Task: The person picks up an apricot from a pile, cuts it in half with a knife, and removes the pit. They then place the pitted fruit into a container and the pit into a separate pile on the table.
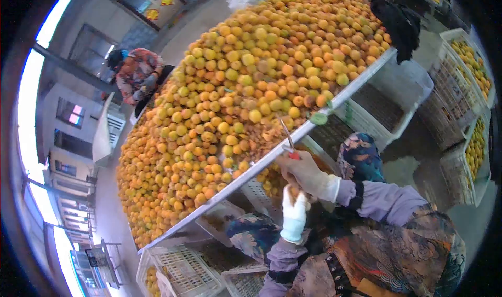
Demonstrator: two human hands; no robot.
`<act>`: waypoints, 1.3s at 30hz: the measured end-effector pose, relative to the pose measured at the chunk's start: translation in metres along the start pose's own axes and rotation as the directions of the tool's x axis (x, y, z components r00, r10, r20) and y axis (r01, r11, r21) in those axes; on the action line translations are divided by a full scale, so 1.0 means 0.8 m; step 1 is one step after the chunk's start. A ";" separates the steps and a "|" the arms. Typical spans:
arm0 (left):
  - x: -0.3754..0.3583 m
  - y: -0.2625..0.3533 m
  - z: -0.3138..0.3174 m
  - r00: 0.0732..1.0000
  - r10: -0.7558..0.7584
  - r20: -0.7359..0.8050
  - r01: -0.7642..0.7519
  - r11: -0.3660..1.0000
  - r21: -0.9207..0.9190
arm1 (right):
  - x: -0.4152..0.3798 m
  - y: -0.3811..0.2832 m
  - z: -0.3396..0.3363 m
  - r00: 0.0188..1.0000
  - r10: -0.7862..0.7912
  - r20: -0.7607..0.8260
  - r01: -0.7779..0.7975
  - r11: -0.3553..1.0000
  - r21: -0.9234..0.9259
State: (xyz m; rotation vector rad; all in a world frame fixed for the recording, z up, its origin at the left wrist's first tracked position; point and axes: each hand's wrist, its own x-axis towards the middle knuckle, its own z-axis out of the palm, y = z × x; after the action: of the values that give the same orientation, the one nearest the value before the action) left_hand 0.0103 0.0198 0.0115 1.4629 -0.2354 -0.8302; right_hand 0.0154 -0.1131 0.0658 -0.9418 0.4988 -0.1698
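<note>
My right hand (307,174), in a pale glove, is closed round a red-handled tool with a slim pointed metal blade (286,132). The blade points up and away over the edge of a sloping table; whether it is a knife or scissors cannot be made out. Just below, my left hand (294,214), in a white glove, has its fingers bent round a brownish-orange fruit (295,192), partly hidden. Both hands are close together in front of the table's metal rim (230,188). A large heap of round yellow-orange fruit (251,72) covers the table.
Plastic crates (183,271) stand under and beside the table. More fruit-filled crates (473,67) are stacked at right. A green round object (319,119) sits on the rim. Another person (137,75) works across the heap; a dark sleeve (397,25) shows at upper right.
</note>
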 end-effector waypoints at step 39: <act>0.018 0.005 -0.015 0.983 0.185 -0.018 -0.186 0.977 -0.107 | 0.023 -0.006 -0.003 0.998 -0.033 -0.046 0.042 0.974 0.224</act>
State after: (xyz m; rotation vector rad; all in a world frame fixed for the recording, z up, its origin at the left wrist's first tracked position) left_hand 0.0296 0.0199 0.0082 1.3206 -0.3116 -0.6753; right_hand 0.0307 -0.1238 0.0628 -0.7278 0.4895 -0.2750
